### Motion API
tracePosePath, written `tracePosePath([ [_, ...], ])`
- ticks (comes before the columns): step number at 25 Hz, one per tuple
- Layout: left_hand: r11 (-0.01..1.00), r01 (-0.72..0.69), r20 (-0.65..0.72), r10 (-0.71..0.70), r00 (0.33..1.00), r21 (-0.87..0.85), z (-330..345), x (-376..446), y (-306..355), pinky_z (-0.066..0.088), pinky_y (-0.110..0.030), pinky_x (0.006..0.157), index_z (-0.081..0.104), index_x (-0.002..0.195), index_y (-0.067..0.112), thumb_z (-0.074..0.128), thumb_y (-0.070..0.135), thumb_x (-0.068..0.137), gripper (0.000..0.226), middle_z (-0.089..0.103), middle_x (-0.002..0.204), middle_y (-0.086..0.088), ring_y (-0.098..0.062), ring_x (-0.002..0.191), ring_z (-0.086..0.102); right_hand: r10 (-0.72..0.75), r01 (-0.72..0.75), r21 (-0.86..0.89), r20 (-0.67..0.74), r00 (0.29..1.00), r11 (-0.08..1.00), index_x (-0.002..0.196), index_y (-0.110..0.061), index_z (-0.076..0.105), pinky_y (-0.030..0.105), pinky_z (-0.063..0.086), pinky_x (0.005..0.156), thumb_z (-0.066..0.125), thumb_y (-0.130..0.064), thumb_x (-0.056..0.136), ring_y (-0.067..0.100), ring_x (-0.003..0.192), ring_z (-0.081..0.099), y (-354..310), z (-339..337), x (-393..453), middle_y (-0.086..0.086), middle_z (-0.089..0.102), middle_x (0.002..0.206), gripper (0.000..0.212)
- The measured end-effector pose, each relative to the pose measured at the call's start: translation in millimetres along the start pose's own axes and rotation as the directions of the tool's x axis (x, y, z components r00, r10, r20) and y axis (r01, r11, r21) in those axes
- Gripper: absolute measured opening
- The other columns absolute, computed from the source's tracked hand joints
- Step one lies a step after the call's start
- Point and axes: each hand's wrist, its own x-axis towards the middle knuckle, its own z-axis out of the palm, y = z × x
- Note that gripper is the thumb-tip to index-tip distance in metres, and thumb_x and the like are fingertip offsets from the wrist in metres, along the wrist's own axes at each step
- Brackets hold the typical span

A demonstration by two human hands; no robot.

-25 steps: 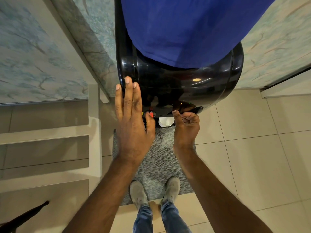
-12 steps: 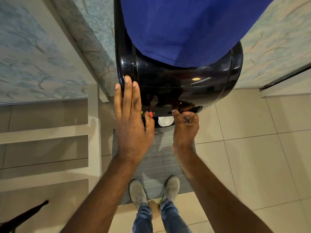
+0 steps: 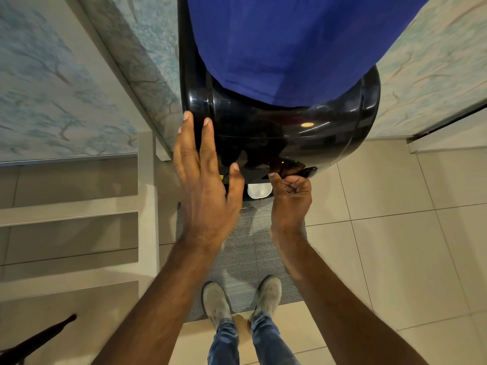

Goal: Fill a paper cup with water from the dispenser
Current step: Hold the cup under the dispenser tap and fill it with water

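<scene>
The paper cup stands in the dispenser recess, under the near edge of the black housing, between the 2 hands. Only its white rim and part of its interior show; the water level cannot be read.

Left hand: open and flat, fingers extended along the left side of the housing, holding nothing; the thumb lies near the controls left of the cup. Right hand: curled loosely, thumb extended to the housing edge beside a dark tap lever; whether it presses the lever cannot be told. Neither hand holds the cup.

Probable faults from this state:
1. Overflow, if flow continues unchecked, since the housing hides most of the cup.
2. Tipping, because the light cup is unsupported.
3. Spill onto the grey mat below.
</scene>
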Motion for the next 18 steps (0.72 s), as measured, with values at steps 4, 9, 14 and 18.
tracePosePath([
  [4,1.000,-0.009,-0.013,0.009,1.000,0.014,-4,25,2,-0.005,-0.016,0.126,0.027,0.163,0.008,0.056,0.026,0.100,0.071,0.011,0.172,-0.018,-0.038,0.159,0.012,0.002,-0.002,0.002,0.002,1.000,1.000,0.088,-0.018,0.055,0.019,0.054,0.077,0.081,0.004,0.081,0.015,0.077,0.060,0,0,0,0.010,0.061,0.084,0.034],
  [9,0.999,-0.030,-0.023,0.030,0.999,0.016,-6,47,4,0.024,-0.056,0.126,0.029,0.163,0.011,0.055,0.031,0.102,0.070,0.014,0.172,-0.015,-0.031,0.157,0.016,0.003,-0.003,-0.007,0.006,1.000,1.000,0.088,-0.020,0.056,0.017,0.054,0.076,0.082,0.000,0.081,0.012,0.075,0.061,1,-1,0,0.010,0.062,0.085,0.034],
  [14,1.000,-0.017,-0.071,0.017,0.997,0.006,-2,51,2,0.007,-0.007,0.121,0.032,0.161,0.010,0.054,0.033,0.101,0.068,0.018,0.172,-0.013,-0.031,0.158,0.023,-0.001,0.001,0.004,0.015,1.000,1.000,0.088,-0.019,0.057,0.017,0.054,0.076,0.082,0.002,0.080,0.010,0.073,0.063,3,-2,1,0.007,0.064,0.083,0.034],
  [18,1.000,-0.025,-0.091,0.026,0.996,0.005,2,51,1,0.010,-0.007,0.120,0.033,0.161,0.011,0.055,0.032,0.101,0.068,0.019,0.172,-0.012,-0.028,0.158,0.025,-0.009,0.008,0.009,0.021,1.000,1.000,0.089,-0.019,0.057,0.018,0.054,0.077,0.082,0.003,0.081,0.008,0.074,0.065,4,-2,2,-0.001,0.067,0.079,0.034],
])
